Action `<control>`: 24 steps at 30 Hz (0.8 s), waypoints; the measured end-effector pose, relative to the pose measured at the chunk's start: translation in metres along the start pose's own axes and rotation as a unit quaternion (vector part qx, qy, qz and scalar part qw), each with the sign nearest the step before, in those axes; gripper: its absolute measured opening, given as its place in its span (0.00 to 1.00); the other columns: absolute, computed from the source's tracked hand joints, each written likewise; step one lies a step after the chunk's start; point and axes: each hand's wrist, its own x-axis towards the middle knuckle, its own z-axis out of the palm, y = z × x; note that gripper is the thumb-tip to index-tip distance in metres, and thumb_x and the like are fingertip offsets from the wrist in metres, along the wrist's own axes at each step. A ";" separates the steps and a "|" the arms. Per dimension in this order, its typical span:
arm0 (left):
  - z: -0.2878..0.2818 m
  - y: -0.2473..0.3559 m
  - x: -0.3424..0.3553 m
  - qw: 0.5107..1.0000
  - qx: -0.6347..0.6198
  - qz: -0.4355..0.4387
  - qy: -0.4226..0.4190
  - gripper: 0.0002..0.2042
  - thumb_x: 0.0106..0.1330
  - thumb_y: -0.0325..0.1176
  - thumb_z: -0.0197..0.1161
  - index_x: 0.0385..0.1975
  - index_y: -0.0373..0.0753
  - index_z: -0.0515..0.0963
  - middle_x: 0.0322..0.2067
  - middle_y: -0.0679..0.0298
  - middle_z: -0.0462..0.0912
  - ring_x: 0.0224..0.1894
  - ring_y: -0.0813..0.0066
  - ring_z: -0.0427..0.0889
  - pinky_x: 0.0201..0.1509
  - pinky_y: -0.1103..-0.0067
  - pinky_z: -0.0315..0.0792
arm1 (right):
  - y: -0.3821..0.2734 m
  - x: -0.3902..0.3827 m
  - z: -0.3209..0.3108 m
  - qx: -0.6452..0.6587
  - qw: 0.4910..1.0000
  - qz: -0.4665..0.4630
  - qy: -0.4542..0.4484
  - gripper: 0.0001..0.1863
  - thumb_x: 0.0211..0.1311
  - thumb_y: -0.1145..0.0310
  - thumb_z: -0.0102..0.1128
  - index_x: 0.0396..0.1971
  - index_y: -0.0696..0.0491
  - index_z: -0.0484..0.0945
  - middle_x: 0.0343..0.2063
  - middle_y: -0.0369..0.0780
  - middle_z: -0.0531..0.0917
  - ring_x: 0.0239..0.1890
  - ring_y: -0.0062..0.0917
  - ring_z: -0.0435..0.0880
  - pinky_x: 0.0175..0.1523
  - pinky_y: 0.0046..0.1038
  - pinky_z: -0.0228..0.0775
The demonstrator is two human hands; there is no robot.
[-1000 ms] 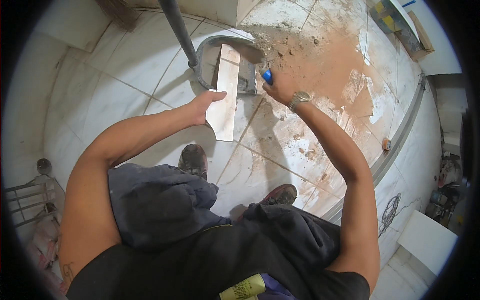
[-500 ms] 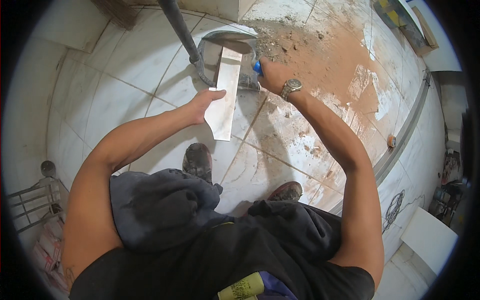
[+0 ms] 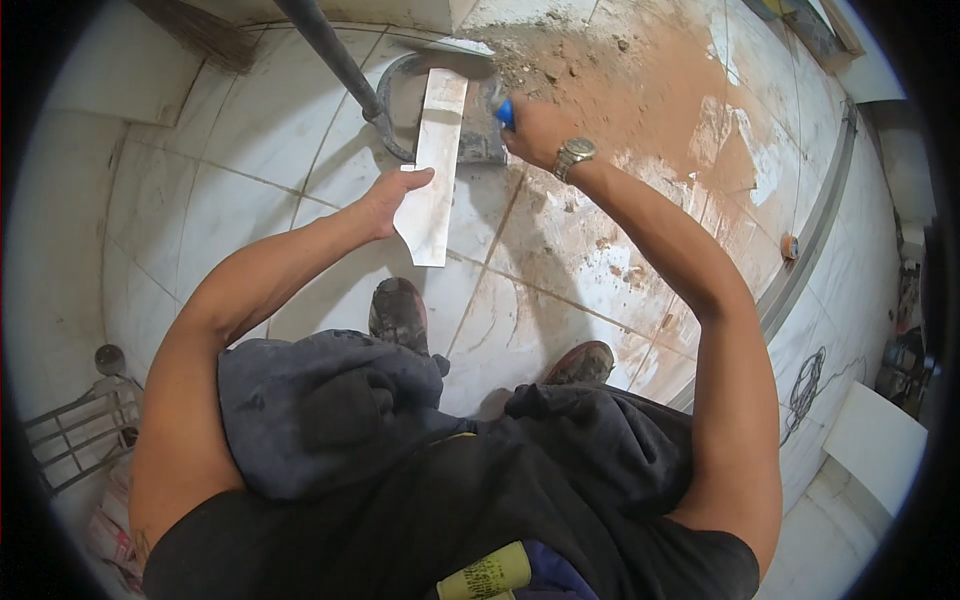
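Observation:
My left hand grips a pale, flat tile strip, thumb on its face, near the strip's notched lower end. The strip's far end lies over a dark, shallow pan on the floor, which has a long dark pole at its left side. My right hand is closed round a blue-handled tool at the pan's right edge. The tool's working end is hard to make out against the pan. A metal watch is on my right wrist.
Reddish dust and rubble cover the tiles beyond my right hand. A long metal bar runs along the right, with a small orange round thing beside it. A coiled cable lies farther right. At lower left stands a metal rack.
The whole view has shifted slightly. Both hands, the tile strip and the blue-handled tool keep nearly the same places relative to the pan.

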 end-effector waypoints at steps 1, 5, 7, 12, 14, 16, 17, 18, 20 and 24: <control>0.002 0.000 0.001 1.000 0.003 -0.002 -0.002 0.20 0.72 0.39 0.54 0.57 0.32 0.70 0.47 0.53 0.81 0.48 0.62 0.83 0.54 0.64 0.78 | 0.004 0.000 0.000 0.001 1.000 0.003 0.002 0.13 0.57 0.65 0.56 0.39 0.55 0.81 0.36 0.52 0.86 0.42 0.46 0.86 0.47 0.44 0.77; -0.006 -0.004 0.002 0.999 -0.021 -0.026 0.015 0.21 0.71 0.39 0.54 0.58 0.31 0.70 0.47 0.52 0.81 0.47 0.61 0.84 0.54 0.64 0.78 | 0.001 0.002 0.001 -0.097 0.988 -0.020 -0.122 0.13 0.55 0.66 0.57 0.39 0.55 0.81 0.36 0.52 0.86 0.41 0.47 0.86 0.47 0.44 0.77; -0.009 -0.002 0.004 1.000 -0.023 -0.018 0.011 0.21 0.71 0.38 0.54 0.58 0.31 0.69 0.47 0.51 0.81 0.47 0.61 0.84 0.54 0.63 0.78 | 0.005 0.003 -0.002 -0.068 0.994 -0.009 -0.086 0.14 0.55 0.66 0.57 0.39 0.55 0.81 0.35 0.52 0.86 0.41 0.47 0.86 0.47 0.45 0.77; -0.014 0.045 0.001 0.997 -0.020 0.024 -0.072 0.22 0.66 0.31 0.54 0.59 0.31 0.68 0.48 0.51 0.81 0.49 0.60 0.83 0.57 0.63 0.77 | 0.016 0.005 -0.011 0.021 0.999 0.021 -0.022 0.15 0.53 0.62 0.58 0.38 0.55 0.81 0.35 0.53 0.85 0.39 0.48 0.85 0.47 0.45 0.77; -0.004 0.052 -0.003 0.997 -0.039 0.045 -0.053 0.20 0.64 0.29 0.55 0.56 0.31 0.69 0.46 0.52 0.81 0.47 0.60 0.83 0.56 0.64 0.78 | 0.029 0.001 -0.007 0.049 0.998 0.027 0.000 0.16 0.53 0.60 0.58 0.38 0.55 0.80 0.34 0.53 0.85 0.39 0.49 0.85 0.47 0.45 0.76; 0.012 0.046 0.001 0.994 -0.059 0.087 -0.018 0.18 0.58 0.26 0.59 0.50 0.31 0.72 0.43 0.52 0.81 0.49 0.58 0.82 0.54 0.67 0.79 | 0.042 -0.001 -0.007 0.072 0.997 0.031 0.025 0.18 0.53 0.58 0.59 0.38 0.56 0.80 0.33 0.53 0.85 0.38 0.49 0.85 0.46 0.45 0.76; -0.001 0.044 0.010 0.994 -0.058 0.090 -0.016 0.18 0.58 0.26 0.59 0.50 0.31 0.72 0.43 0.52 0.81 0.49 0.58 0.82 0.54 0.67 0.79 | 0.046 -0.001 -0.002 0.073 0.997 0.024 0.029 0.19 0.54 0.56 0.60 0.37 0.56 0.80 0.32 0.54 0.85 0.37 0.49 0.84 0.45 0.45 0.76; -0.023 0.043 0.024 0.995 -0.068 0.064 -0.018 0.19 0.59 0.26 0.59 0.51 0.31 0.72 0.45 0.52 0.80 0.49 0.59 0.82 0.53 0.69 0.79 | 0.045 0.002 0.002 0.073 0.997 0.014 0.031 0.20 0.54 0.54 0.60 0.36 0.56 0.79 0.31 0.54 0.85 0.37 0.50 0.84 0.45 0.45 0.76; -0.044 0.048 0.037 0.995 -0.093 0.021 0.015 0.21 0.61 0.27 0.57 0.56 0.32 0.69 0.52 0.53 0.77 0.49 0.58 0.82 0.51 0.71 0.78 | 0.034 0.002 0.001 0.039 0.999 0.005 0.007 0.20 0.55 0.54 0.61 0.36 0.57 0.79 0.31 0.54 0.85 0.36 0.50 0.84 0.44 0.45 0.76; 0.032 0.050 0.006 0.987 -0.149 0.055 0.027 0.21 0.66 0.31 0.59 0.57 0.32 0.67 0.50 0.53 0.78 0.46 0.58 0.83 0.50 0.68 0.80 | 0.040 -0.011 0.007 0.020 1.000 -0.017 0.009 0.19 0.57 0.56 0.60 0.40 0.57 0.77 0.31 0.54 0.84 0.35 0.50 0.84 0.43 0.45 0.76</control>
